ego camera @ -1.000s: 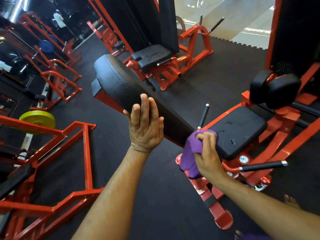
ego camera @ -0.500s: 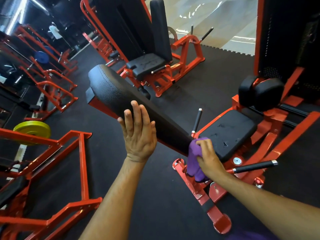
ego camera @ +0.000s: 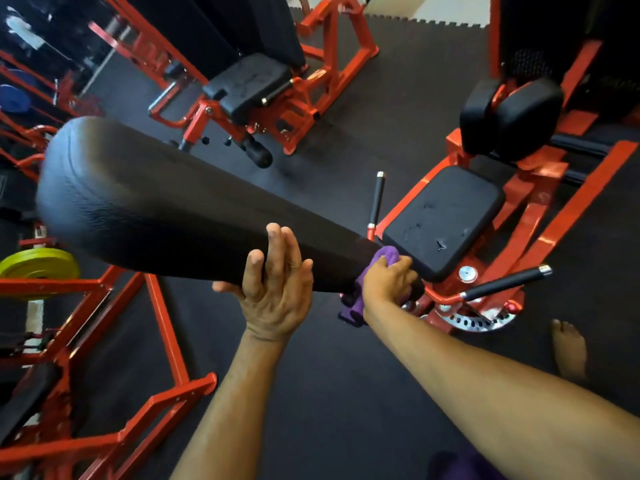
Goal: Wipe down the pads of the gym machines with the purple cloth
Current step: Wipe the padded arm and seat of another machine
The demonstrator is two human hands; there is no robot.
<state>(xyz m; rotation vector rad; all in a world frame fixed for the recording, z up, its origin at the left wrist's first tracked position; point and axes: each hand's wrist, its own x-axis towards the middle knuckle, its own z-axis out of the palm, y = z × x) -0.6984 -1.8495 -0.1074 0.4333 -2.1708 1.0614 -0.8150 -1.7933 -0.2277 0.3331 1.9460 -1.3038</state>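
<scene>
A long black back pad [ego camera: 166, 209] of a red machine slopes from upper left down to its black seat pad [ego camera: 446, 216]. My left hand [ego camera: 273, 289] rests on the pad's near edge, fingers straight up against it, thumb beneath. My right hand [ego camera: 388, 282] grips the bunched purple cloth [ego camera: 388, 254] and presses it against the pad's lower end, where the back pad meets the seat. Part of the cloth hangs below my wrist.
Two black roller pads [ego camera: 512, 116] stand behind the seat. Black handles [ego camera: 505, 282] stick out beside it. Another red machine with a black seat [ego camera: 249, 84] stands farther back. Red frames [ego camera: 162, 341] and a yellow plate [ego camera: 38, 265] are at left. My bare foot [ego camera: 568, 348] is on the rubber floor.
My view has come closer to the pad. My right hand has slid the cloth down to the pad's lower end. My left hand has stayed pressed on the pad's edge.
</scene>
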